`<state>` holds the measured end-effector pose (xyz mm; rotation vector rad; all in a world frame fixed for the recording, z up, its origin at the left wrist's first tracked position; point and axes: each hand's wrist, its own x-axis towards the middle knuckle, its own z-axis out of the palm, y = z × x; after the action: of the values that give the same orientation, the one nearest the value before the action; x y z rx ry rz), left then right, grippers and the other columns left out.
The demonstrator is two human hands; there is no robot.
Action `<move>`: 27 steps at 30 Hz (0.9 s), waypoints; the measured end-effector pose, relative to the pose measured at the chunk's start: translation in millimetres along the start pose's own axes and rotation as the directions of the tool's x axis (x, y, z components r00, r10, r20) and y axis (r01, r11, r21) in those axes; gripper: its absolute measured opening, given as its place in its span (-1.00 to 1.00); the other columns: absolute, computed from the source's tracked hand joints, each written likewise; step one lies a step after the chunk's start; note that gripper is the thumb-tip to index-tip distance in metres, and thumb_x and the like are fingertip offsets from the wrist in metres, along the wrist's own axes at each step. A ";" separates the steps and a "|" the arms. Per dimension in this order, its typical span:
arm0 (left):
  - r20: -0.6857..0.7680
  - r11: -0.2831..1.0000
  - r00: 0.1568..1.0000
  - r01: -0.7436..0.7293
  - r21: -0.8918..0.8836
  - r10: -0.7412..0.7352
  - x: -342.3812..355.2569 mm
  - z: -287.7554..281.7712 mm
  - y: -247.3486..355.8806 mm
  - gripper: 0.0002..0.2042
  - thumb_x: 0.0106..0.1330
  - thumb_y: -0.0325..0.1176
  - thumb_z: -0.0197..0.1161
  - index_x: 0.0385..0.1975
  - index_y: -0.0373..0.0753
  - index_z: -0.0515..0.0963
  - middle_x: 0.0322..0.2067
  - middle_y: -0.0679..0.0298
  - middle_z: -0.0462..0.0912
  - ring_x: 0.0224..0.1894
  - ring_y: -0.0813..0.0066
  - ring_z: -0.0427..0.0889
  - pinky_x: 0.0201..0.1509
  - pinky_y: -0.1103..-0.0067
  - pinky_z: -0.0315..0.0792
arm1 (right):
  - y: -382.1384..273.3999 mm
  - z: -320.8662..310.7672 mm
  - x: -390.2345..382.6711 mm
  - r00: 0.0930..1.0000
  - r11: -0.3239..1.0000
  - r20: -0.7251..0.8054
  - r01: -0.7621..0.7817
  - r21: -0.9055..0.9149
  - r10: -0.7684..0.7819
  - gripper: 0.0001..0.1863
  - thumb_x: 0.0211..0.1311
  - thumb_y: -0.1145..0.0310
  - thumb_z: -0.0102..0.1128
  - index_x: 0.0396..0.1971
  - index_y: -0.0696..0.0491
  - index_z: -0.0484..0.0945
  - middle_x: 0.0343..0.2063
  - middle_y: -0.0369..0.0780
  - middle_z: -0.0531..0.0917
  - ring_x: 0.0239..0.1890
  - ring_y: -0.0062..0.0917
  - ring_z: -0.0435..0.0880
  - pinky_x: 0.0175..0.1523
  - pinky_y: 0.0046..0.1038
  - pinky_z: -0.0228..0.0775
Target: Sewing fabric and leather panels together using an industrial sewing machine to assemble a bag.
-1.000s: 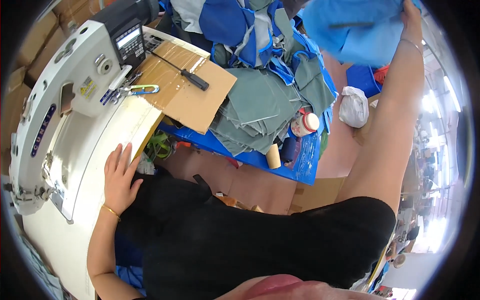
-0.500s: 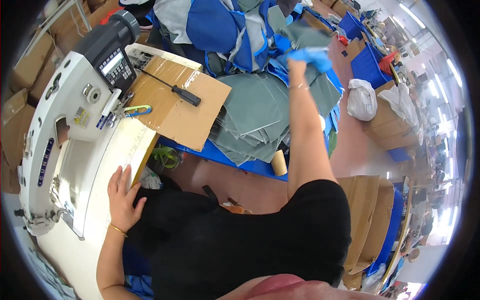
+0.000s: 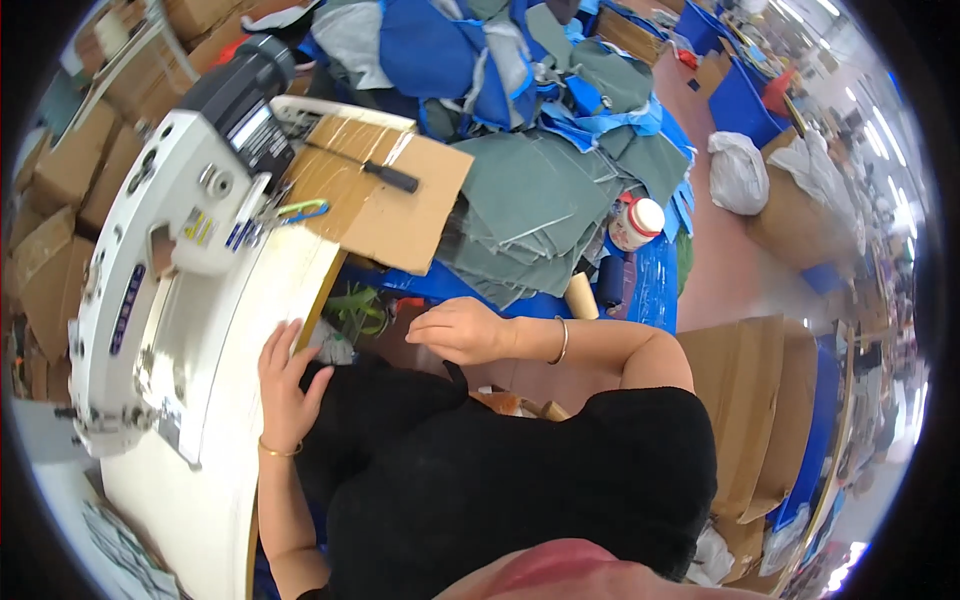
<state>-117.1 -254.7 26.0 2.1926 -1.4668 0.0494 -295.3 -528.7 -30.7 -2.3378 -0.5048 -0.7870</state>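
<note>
My left hand (image 3: 295,385) rests with fingers apart on the front edge of the white sewing table (image 3: 230,400), right of the white sewing machine (image 3: 130,270). My right hand (image 3: 458,330) hangs in front of my body, fingers curled together, with nothing seen in them. Beyond it, dark green cut pieces (image 3: 525,205) lie stacked on a blue surface (image 3: 653,300), with blue and grey pieces (image 3: 430,55) heaped behind. Light blue cloth (image 3: 620,125) lies on the heap. A cardboard sheet (image 3: 400,230) with a screwdriver (image 3: 390,176) on it sits beside the machine.
A lidded jar (image 3: 637,225), a cream cone (image 3: 582,297) and a dark blue spool (image 3: 611,285) stand at the blue surface's front. Cardboard boxes (image 3: 740,420), blue bins (image 3: 740,100) and a white bag (image 3: 738,172) are at the right. More boxes (image 3: 75,155) are piled behind the machine.
My right hand has let go of the light blue cloth, which now lies on the heap, and has come back down toward my body. My left hand stays at the table edge.
</note>
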 end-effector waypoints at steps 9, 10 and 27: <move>-0.469 -0.006 0.873 -0.473 -0.881 0.134 -30.0 -131.8 132.1 -0.81 0.16 -0.37 0.55 -0.38 -0.36 0.73 -0.39 0.11 0.69 -0.37 0.29 0.58 -0.35 0.48 0.49 | -55.8 62.5 71.5 0.908 0.914 0.112 0.405 0.015 -0.404 -0.69 0.10 0.44 0.28 -0.11 0.08 0.64 -0.34 -0.24 0.66 -0.47 -0.45 0.62 -0.38 -0.40 0.45; -0.551 -0.078 0.831 -0.546 -0.834 0.079 -39.5 -138.3 145.7 -0.79 0.21 -0.34 0.51 -0.37 -0.39 0.73 -0.38 0.08 0.68 -0.38 0.28 0.56 -0.35 0.50 0.48 | -57.1 73.6 83.5 0.890 0.895 0.100 0.445 0.019 -0.444 -0.71 0.07 0.47 0.29 -0.15 0.08 0.66 -0.35 -0.24 0.68 -0.49 -0.44 0.62 -0.40 -0.41 0.45; -0.768 -0.160 0.583 -0.759 -0.631 0.263 -153.6 -139.2 159.1 -0.80 0.41 -0.42 0.28 -0.11 -0.43 0.66 -0.27 0.00 0.70 -0.21 0.17 0.67 -0.23 0.37 0.56 | 4.6 183.9 177.1 0.985 0.988 -0.084 0.151 -0.039 -0.154 -0.86 0.19 0.50 0.27 -0.25 0.14 0.69 -0.34 -0.08 0.71 -0.26 -0.18 0.68 -0.11 -0.27 0.55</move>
<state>-287.6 -111.6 162.8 0.2448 -1.3662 -0.1613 -84.9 -384.1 -35.5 -2.3036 -0.6435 -0.9700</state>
